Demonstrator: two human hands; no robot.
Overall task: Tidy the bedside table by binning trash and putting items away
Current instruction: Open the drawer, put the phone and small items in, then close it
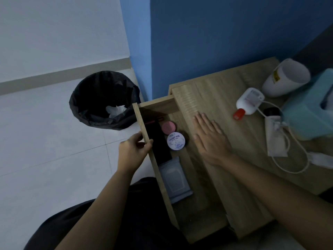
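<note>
Blue walls corner a wooden counter whose drawer stands open; left hand fingers pinch its front panel, right hand lies flat with fingers spread, so slide it gently, keeping the jars from rolling, lotion bottle still out

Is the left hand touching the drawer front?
Touching: the head view shows the left hand gripping the drawer front, thumb hooked over its top edge.
</note>
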